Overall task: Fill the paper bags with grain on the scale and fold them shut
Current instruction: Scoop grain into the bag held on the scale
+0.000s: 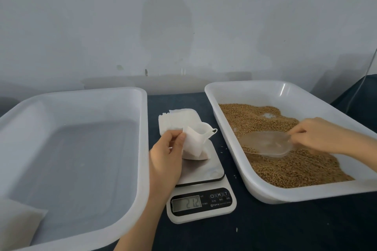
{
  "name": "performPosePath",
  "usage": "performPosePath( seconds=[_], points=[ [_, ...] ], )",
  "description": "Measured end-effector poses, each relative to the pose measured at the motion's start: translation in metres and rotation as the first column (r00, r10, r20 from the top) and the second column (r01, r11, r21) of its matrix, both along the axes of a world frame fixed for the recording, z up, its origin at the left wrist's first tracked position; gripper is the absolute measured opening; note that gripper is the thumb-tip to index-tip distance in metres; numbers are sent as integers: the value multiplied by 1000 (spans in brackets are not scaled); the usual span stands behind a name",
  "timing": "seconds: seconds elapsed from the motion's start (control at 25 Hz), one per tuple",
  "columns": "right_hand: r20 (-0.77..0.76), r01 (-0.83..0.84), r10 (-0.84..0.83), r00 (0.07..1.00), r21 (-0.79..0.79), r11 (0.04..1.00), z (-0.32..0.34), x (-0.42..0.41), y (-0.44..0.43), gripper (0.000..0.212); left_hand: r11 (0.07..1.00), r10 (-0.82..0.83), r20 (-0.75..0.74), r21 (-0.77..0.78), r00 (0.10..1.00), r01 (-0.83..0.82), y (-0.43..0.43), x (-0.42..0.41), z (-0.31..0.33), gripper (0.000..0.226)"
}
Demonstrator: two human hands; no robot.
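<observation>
Bag in hand: white paper bag (pixel 193 144), thin and creased, standing with its base on the steel platform of the scale; its mouth gapes upward and to the right.
Handling, judged: very light and limp; it will likely slump or tip if released unfilled. The rim is the sensible hold, with the mouth kept spread for pouring.
Left hand (pixel 165 161): thumb and fingertips pinch the bag's upper left edge and steady it upright.
Scale: white digital kitchen scale (pixel 204 171) with a dark control strip; the display (pixel 186 204) seems to read 21.2, though blur leaves this uncertain.
Bag contents: not visible from this angle.
Spare bags: stack of flat white paper bags (pixel 175 118) on the cloth just behind the scale.
Right hand (pixel 318 134): fingers curled round the handle of a clear plastic scoop (pixel 267 144), whose bowl lies low on the grain.
Scoop handling, judged: rigid and smooth; a load should pour freely and may overshoot a narrow mouth.
Right container: white plastic tray (pixel 285 195) holding a shallow, uneven bed of brown grain (pixel 285 167), with bare patches showing.
Left container: matching white plastic tub (pixel 142 128), holding one white packet (pixel 16 222) in its near left corner.
Surface: dark blue cloth (pixel 285 230) with a few stray kernels (pixel 236 229) near the scale.
</observation>
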State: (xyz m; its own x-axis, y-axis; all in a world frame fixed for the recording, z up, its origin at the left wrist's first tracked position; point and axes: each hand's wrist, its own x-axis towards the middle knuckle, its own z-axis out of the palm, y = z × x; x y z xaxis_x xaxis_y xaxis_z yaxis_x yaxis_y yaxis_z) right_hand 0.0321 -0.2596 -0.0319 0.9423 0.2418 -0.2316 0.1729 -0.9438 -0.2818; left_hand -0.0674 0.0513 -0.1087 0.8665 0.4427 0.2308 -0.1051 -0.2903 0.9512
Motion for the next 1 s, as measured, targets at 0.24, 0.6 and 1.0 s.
performPosePath(
  seconds=[0.24,0.6,1.0],
  points=[
    [-158,63,-13,987,320,945,9,-9,2,28,1000,-8,5,-10,1000,8,-1,0,0,14],
    [77,-76,64,995,165,983,69,-21,28,21,999,-27,15,-29,1000,27,-3,-2,2,13],
    [76,-185,176,981,130,974,98,-32,89,18,996,-72,43,-42,996,74,-6,-4,5,12]
  ],
)
